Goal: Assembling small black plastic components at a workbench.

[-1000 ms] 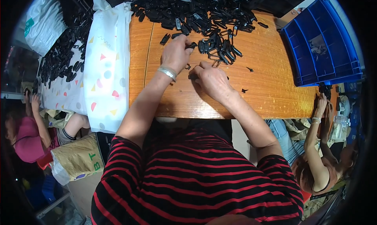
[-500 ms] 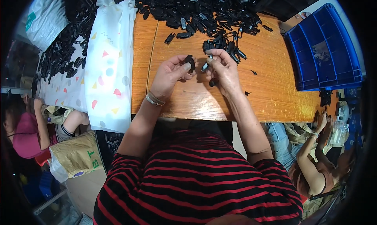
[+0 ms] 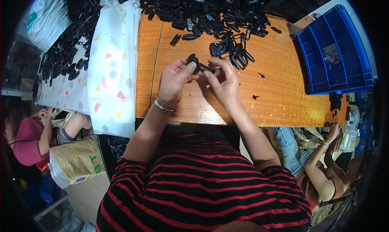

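Our left hand [image 3: 172,84] pinches a black plastic part [image 3: 194,63] above the wooden table [image 3: 196,108]; our right hand [image 3: 225,84] pinches its other end, probably to steady it. Beyond, we see piled black parts [image 3: 207,20], seemingly placed within reach.

The left hand [image 3: 173,81] is covering part of the black item [image 3: 194,65], and the fingers of the right hand [image 3: 227,84] are hiding its other end, so its full outline is escaping view. The upper edge is cutting off the heap of black parts [image 3: 210,19]; the lower edge is cropping the striped shirt [image 3: 202,183]. A dark speck [image 3: 261,75] is looking too small to identify. At far right, a co-worker's hands [image 3: 335,131] are appearing too small to read.
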Demonstrator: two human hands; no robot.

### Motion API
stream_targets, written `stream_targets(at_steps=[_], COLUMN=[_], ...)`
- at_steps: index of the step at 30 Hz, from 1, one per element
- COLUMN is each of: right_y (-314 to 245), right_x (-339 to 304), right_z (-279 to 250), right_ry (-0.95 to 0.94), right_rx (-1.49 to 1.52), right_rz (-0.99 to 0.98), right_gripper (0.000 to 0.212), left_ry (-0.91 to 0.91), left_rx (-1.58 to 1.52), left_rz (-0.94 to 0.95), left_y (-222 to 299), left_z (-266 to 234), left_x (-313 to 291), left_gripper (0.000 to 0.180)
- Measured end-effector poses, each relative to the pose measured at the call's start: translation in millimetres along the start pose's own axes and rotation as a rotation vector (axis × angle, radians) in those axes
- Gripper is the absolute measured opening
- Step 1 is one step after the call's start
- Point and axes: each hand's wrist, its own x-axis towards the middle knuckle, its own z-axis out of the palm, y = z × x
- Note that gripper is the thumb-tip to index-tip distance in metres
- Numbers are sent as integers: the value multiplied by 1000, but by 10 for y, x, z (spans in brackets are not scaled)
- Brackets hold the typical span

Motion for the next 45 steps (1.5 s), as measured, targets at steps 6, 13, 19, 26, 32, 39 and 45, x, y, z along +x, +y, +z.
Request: stream_targets(at_steps=[6, 13, 19, 26, 32, 39, 45], right_y=[-154, -181, -280, -269, -239, -25, -60], right_x=[37, 24, -7, -51, -129, -386, -419], right_z=[-64, -58, 23, 17, 89, 297, 390], right_ry=[-84, 18, -22, -58, -44, -97, -255], right_rx=[-681, -519, -413, -447, -635, -505, -413], right_rz=[-511, -234, -270, -279, -442, -241, -16], right_gripper=[28, 19, 18, 18, 23, 46, 37], left_ry=[-9, -35, -18, -32, -3, 24, 10], left_rx=[-5, 119, 190, 266, 359, 331, 287], left_rz=[1, 28, 38, 64, 164, 120, 33], left_y=[-40, -15, 15, 21, -79, -133, -127], left_z=[-40, -38, 48, 51, 121, 158, -65], left_x=[9, -22, -27, -64, -132, -283, -395], left_gripper=[18, 25, 26, 26, 25, 26, 31])
